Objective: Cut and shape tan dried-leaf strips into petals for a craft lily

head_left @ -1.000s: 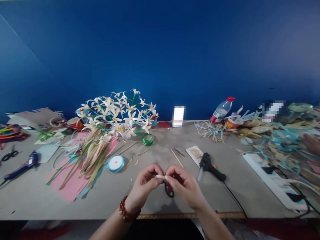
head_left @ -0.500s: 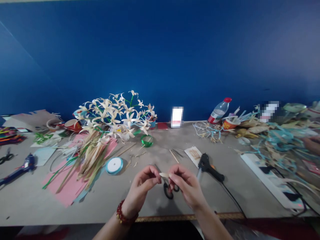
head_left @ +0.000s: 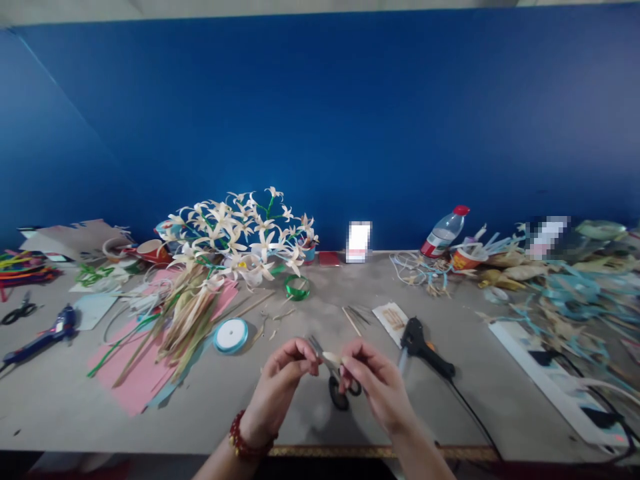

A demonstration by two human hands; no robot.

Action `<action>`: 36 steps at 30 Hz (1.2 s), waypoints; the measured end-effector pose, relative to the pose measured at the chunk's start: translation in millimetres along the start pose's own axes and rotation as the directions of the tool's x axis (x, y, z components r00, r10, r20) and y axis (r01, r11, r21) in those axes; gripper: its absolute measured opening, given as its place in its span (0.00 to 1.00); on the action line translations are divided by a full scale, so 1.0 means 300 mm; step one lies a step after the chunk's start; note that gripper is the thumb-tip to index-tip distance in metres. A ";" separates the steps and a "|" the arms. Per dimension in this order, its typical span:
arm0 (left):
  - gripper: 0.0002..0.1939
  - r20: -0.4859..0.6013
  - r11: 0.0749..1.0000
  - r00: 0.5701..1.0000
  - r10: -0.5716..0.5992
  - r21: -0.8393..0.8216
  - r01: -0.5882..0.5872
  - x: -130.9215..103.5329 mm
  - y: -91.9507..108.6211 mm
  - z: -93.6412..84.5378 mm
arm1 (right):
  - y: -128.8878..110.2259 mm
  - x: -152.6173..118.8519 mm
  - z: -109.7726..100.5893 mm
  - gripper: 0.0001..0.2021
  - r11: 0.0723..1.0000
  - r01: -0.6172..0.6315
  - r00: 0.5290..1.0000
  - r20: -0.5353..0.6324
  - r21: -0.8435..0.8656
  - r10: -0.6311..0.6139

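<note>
My right hand [head_left: 376, 381] pinches a small pale petal-like strip [head_left: 331, 359] between thumb and forefinger. The strip's free end points at my left hand [head_left: 289, 375], whose thumb and fingertips are pressed together just beside it. A narrow gap shows between the left fingertips and the strip; whether anything is in that pinch I cannot make out. Scissors with black handles [head_left: 339, 395] lie on the table beneath both hands, partly hidden by the right fingers. To the right of my right hand lies a black glue gun [head_left: 424, 348].
Cream flowers on green stems [head_left: 240, 233] stand at the back left, above dried husk strips [head_left: 193, 320] on pink paper [head_left: 125, 380]. A ribbon spool [head_left: 231, 335] lies left of my hands. On the right are a power strip [head_left: 555, 390], a bottle [head_left: 445, 232] and tangled blue strands [head_left: 570, 293].
The view has tilted up slightly. My left fingertips have drawn a little away from the pale strip, which stays in my right hand. More of the scissors' blades shows.
</note>
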State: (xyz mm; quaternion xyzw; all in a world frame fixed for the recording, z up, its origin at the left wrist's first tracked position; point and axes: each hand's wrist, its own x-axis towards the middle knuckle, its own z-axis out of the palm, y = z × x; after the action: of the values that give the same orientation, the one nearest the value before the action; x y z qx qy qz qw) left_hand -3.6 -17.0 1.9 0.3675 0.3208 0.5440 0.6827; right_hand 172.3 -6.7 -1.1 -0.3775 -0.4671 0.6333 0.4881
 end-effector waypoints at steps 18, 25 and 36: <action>0.09 0.015 0.665 0.999 0.046 0.746 -0.042 0.095 0.017 -0.169 | 0.128 0.013 -0.082 0.17 0.924 -0.065 0.998 -0.037 -0.377 0.055; 0.09 0.257 -0.145 0.925 0.279 0.964 -0.224 0.312 -0.045 -0.211 | 0.234 -0.081 -0.114 0.10 0.599 0.300 0.942 0.130 -0.742 -0.311; 0.09 0.241 -0.395 0.934 0.265 0.911 -0.123 0.414 -0.113 -0.183 | 0.308 -0.098 -0.188 0.07 0.405 0.432 0.817 0.159 -0.806 -0.554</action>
State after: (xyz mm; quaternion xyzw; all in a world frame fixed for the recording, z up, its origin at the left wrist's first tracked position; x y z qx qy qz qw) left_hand -7.2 108.2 -60.4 0.7917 0.5848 0.1732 -0.0356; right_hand 207.4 -30.8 -105.0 -0.4438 -0.7597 0.1457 0.4524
